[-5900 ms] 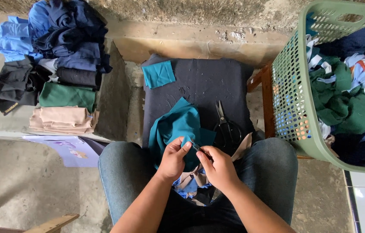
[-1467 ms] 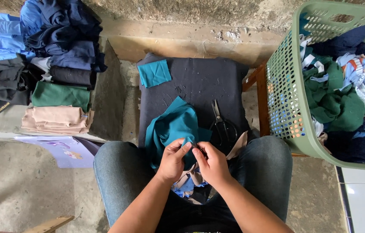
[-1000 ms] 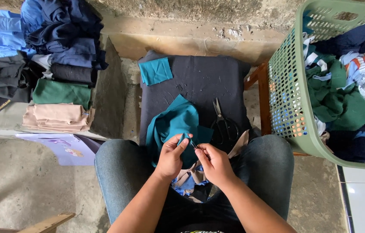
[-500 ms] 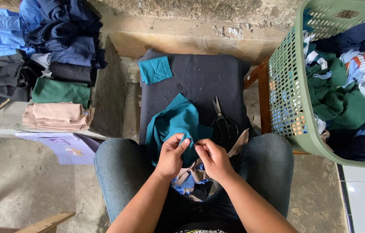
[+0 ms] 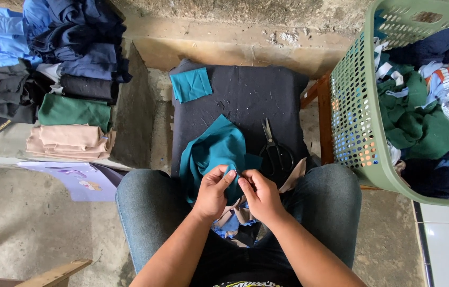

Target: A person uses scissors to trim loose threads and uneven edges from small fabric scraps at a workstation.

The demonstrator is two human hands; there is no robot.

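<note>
Sitting with knees apart in blue jeans, a person pinches a teal cloth (image 5: pixel 214 154) between both hands: the left hand (image 5: pixel 213 192) grips its near edge with curled fingers, and the right hand (image 5: pixel 260 194) nips it just beside. Fabric scraps (image 5: pixel 232 223) lie in the lap below. Just beyond, black scissors (image 5: pixel 275 151) rest closed on a dark padded surface (image 5: pixel 246 95), with a small teal square (image 5: pixel 191 85) at its far left corner. Left, folded clothes (image 5: pixel 70 106) are stacked on a ledge. Right, a green basket (image 5: pixel 352 117) holds jumbled green, navy and pale blue garments (image 5: pixel 421 101).
</note>
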